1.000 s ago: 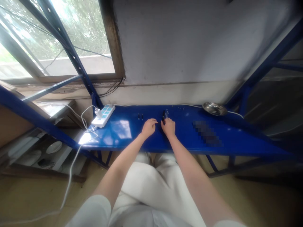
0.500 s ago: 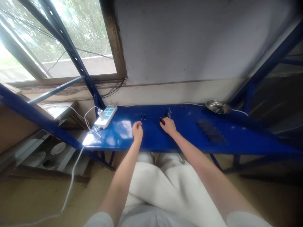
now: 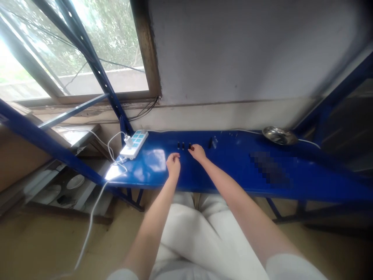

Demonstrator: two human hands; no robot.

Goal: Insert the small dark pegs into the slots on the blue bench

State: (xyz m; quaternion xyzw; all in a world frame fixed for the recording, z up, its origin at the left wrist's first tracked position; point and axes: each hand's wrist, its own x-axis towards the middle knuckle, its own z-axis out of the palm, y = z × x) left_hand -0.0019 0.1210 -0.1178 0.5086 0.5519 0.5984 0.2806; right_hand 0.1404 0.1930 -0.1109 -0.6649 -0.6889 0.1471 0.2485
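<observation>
Right hand (image 3: 198, 153) grips black piece (image 3: 190, 146), frame centre, beside two similar pieces (image 3: 181, 146). Left hand (image 3: 174, 163) half-curled; contents unclear. Bare blue tabletop (image 3: 192, 171) separates hands from near edge.

The tabletop (image 3: 233, 171) is a deep glossy blue, and the frame post (image 3: 99, 74) shares that blue — dotted with a row of pale holes. The power strip (image 3: 131, 149) is white with light-blue panels, its cord (image 3: 91, 221) white too. Small pieces (image 3: 183, 146) are black with pale ends; the bowl (image 3: 279, 135) is silvery. The wall (image 3: 233, 50) is grey above, cream below — the trousers (image 3: 186, 229) off-white, the floor (image 3: 116, 249) yellowish-brown, the window frame (image 3: 150, 58) brown.
</observation>
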